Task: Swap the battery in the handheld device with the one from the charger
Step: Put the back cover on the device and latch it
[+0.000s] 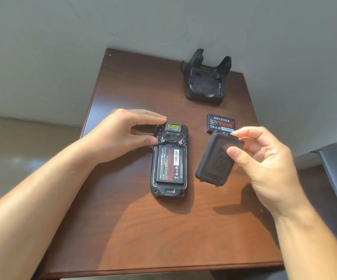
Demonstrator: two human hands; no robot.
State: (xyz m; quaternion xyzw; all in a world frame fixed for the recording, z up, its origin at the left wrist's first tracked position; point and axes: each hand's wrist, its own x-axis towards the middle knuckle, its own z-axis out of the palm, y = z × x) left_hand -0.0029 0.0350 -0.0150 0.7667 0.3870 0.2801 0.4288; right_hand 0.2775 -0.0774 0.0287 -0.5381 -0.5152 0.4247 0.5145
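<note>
His left hand [123, 132] pinches the handset [169, 160] top, right hand [264, 164] grips the back cover [214, 164], hiding part of the loose battery [220, 122].

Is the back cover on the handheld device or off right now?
Off. The right hand holds the back cover beside the handheld device, whose battery lies exposed.

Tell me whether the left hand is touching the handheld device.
Touching. The head view shows the left hand with thumb and fingertips on the top end of the device.

Charger [207, 81] behind spare batt [220, 123], device [169, 160] left.
</note>
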